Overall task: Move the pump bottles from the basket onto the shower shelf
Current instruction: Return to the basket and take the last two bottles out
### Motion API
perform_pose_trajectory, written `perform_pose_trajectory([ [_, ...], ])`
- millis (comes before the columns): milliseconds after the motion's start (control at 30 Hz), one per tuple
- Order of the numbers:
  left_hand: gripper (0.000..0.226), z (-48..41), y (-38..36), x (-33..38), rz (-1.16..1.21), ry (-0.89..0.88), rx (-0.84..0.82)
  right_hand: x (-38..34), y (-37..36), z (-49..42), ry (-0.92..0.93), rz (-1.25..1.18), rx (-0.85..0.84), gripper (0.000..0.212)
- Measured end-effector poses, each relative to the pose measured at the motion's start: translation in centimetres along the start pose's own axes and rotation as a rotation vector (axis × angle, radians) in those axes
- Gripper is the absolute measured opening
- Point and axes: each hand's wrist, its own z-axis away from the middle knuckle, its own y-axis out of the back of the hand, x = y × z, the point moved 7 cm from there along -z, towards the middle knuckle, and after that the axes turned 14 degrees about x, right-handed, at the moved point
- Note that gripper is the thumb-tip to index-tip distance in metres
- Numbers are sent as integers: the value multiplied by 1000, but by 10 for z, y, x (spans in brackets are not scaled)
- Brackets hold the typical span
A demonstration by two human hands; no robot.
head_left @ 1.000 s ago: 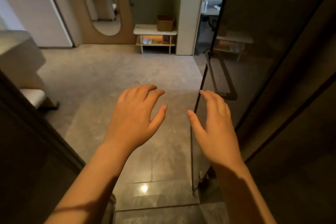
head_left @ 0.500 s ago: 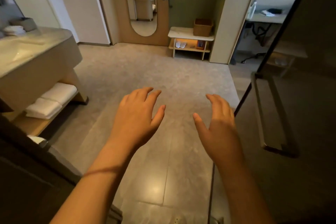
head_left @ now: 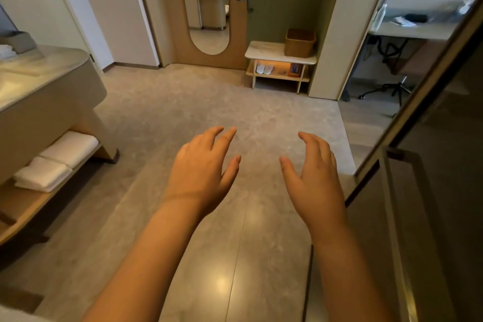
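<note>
A brown woven basket (head_left: 299,42) stands on a small white-topped bench (head_left: 264,52) against the far wall, well beyond my hands. Its contents are hidden from here; no pump bottles or shower shelf show. My left hand (head_left: 202,171) and my right hand (head_left: 313,178) are held out side by side over the grey floor, palms down, fingers spread, holding nothing.
A dark glass door (head_left: 431,165) with a long bar handle (head_left: 394,217) stands open at the right. A vanity counter (head_left: 39,78) with folded white towels (head_left: 56,159) beneath is at the left. Slippers (head_left: 264,69) sit under the bench. A desk (head_left: 410,29) and chair are beyond the right doorway.
The view has swung left and lifted, bringing the vanity and towels into sight and pushing the glass door toward the right edge. Both hands stay empty and spread in front of me.
</note>
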Motion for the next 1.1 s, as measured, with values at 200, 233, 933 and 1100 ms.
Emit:
perform_pose_trajectory([
  [200, 48, -65, -56, 18, 111, -52, 108, 43, -27, -71, -66, -37, 174, 49],
  [233, 47, -79, -70, 17, 120, -62, 111, 52, -36, -83, -83, -18, 181, 49],
  [933, 41, -434, -364, -30, 183, -160, -74, 203, -218, -414, -159, 119, 40, 58],
  [1100, 41, -498, -431, -18, 137, -174, -85, 251, -254, -495, -168, 132, 68, 58],
])
